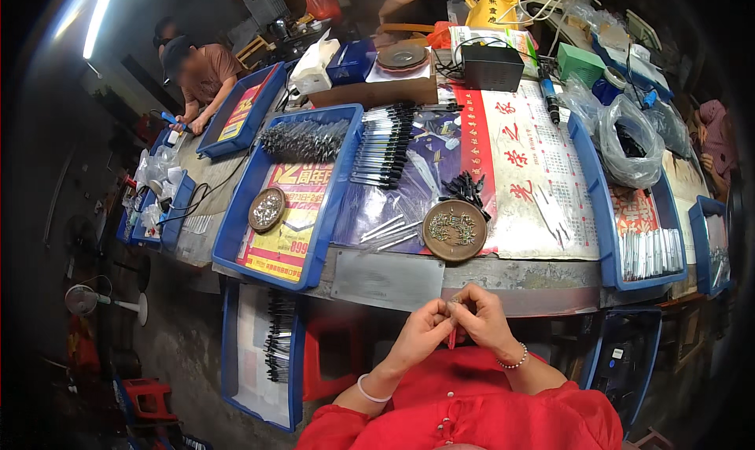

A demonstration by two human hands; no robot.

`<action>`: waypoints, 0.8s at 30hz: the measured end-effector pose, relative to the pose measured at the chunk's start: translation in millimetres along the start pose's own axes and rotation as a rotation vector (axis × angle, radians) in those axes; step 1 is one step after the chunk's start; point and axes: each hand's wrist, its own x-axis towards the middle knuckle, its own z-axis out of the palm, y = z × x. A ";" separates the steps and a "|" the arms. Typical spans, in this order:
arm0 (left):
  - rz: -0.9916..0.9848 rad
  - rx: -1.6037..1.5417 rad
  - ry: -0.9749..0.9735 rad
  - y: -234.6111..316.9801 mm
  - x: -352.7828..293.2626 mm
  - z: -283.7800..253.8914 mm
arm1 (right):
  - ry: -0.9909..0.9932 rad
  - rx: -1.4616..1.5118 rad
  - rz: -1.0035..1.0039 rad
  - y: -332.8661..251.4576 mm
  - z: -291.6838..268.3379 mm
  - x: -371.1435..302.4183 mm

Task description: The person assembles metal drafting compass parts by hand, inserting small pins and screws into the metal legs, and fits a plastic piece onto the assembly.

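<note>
Piece (pixel 455 300) pinched between fingers (pixel 465 315): tiny, mostly hidden, details unclear.

Plastic, metal and paper on a rough table (pixel 543 275), seen from my remote seat.
I make out smooth blue plastic on the tray (pixel 343 163), dull scuffed metal on the plate (pixel 387 279), shiny metallic bits (pixel 453 229) in a smooth brown dish (pixel 456 254), smooth paper on the poster (pixel 511 155), crinkled clear plastic on the bag (pixel 633 167), and matt red cloth on the shirt (pixel 503 407).

Both hands (pixel 487 320) meet, fingertips (pixel 456 300) together (forearms (pixel 539 377) converging).
</note>
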 end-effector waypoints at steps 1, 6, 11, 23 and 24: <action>-0.002 -0.005 0.006 -1.2 -0.1 -0.2 | 0.004 0.005 0.007 -0.8 0.4 0.0; -0.004 -0.002 0.017 -0.2 -0.4 0.5 | -0.032 0.014 0.000 2.4 -1.1 -0.4; -0.011 -0.014 0.002 -1.7 -0.2 -0.8 | -0.032 0.020 0.013 -0.4 -1.1 -0.6; 0.006 0.018 -0.009 -6.2 1.8 -3.2 | 0.000 0.032 -0.005 6.4 0.7 0.0; 0.011 0.017 -0.002 -7.2 2.2 -3.6 | 0.008 0.036 0.004 4.0 0.9 -0.5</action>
